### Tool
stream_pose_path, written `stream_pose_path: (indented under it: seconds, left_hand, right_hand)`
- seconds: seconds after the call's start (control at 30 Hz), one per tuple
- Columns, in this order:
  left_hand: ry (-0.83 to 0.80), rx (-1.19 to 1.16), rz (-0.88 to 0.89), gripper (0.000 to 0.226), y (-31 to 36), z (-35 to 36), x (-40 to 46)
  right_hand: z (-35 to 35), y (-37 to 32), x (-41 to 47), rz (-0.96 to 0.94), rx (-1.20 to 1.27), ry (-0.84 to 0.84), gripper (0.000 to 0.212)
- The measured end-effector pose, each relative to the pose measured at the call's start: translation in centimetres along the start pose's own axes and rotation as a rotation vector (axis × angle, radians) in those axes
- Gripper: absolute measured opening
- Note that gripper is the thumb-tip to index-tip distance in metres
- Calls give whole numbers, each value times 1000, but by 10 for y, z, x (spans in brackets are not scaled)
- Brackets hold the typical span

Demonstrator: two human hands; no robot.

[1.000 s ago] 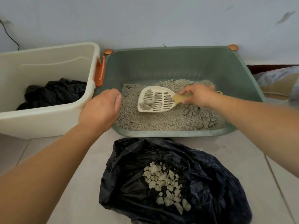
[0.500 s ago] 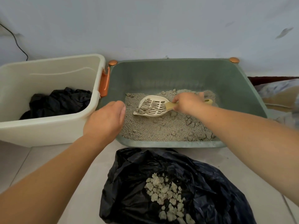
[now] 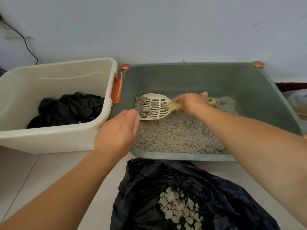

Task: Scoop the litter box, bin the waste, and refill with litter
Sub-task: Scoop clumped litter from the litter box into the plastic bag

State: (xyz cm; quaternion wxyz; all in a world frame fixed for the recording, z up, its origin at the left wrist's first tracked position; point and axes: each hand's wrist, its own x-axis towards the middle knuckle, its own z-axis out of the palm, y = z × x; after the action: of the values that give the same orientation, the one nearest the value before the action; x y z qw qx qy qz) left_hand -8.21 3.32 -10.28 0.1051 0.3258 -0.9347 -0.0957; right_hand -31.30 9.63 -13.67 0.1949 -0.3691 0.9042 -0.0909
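Matt green plastic litter box (image 3: 249, 90), grainy litter (image 3: 174, 135), glossy bag (image 3: 224, 196).

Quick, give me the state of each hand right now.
Left hand: holding nothing, fingers loosely curled at the litter box corner.
Right hand: closed on the scoop handle.

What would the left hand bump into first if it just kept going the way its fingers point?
Probably the slotted scoop: the left hand's fingertips already sit right by its near left edge, above the green litter box. Depth is hard to judge, so it might pass just under.
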Motion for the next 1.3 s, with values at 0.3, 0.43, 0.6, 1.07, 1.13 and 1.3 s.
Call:
stream_pose_path:
  seconds: [0.3, 0.43, 0.6, 1.07, 1.13, 1.3]
  left_hand:
    - [19, -7, 12, 57, 0, 1, -1]
    - [28, -15, 14, 56, 0, 0, 0]
    - [30, 4, 17, 58, 0, 1, -2]
    - [-96, 67, 30, 30, 2, -4, -1]
    - [-126, 99, 41, 29, 3, -6, -1]
    - [-160, 170, 78, 25, 7, -10, -6]
  right_hand:
    - [19, 17, 4, -3, 332, -91, 40]
    - [28, 23, 2, -39, 524, -152, 35]
    - [29, 25, -1, 3, 592, -93, 32]
    - [-11, 71, -26, -56, 328, -53, 34]
    - [-22, 78, -32, -33, 243, -22, 35]
    - [-47, 85, -44, -32, 77, 11, 34]
